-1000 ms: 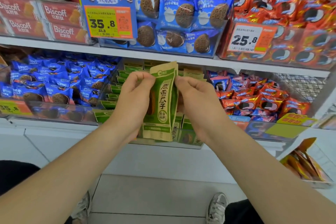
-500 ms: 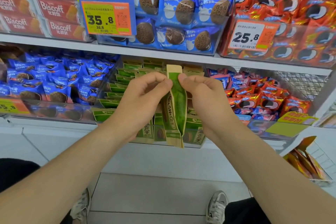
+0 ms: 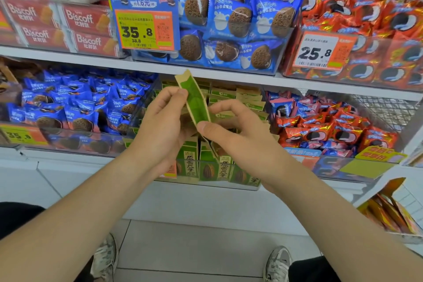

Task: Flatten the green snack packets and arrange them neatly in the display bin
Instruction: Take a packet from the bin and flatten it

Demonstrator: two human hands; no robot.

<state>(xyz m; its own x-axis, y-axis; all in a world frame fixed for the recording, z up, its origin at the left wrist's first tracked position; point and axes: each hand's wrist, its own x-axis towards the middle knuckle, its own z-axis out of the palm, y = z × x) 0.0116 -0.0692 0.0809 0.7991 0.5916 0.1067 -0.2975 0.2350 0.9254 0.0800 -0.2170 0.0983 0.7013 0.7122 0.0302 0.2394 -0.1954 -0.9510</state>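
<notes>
A green and tan snack packet (image 3: 195,101) is held edge-on in front of the middle shelf, its top tilted to the left. My left hand (image 3: 163,126) pinches its upper part between thumb and fingers. My right hand (image 3: 238,133) pinches its lower end with the thumb on top. Behind and below my hands stands the clear display bin (image 3: 206,181) with several more green packets (image 3: 225,168) upright along its front and more stacked at its back (image 3: 238,96).
Blue biscuit packs (image 3: 80,107) fill the bin to the left, red and pink ones (image 3: 327,126) the bin to the right. The upper shelf (image 3: 91,59) carries Biscoff boxes, blue and red packs and price signs. My shoes (image 3: 278,263) stand on the tiled floor.
The packet has turned from facing me to edge-on and now leans left. My right hand has slid down from its top to its lower end; the left hand stays near the top.
</notes>
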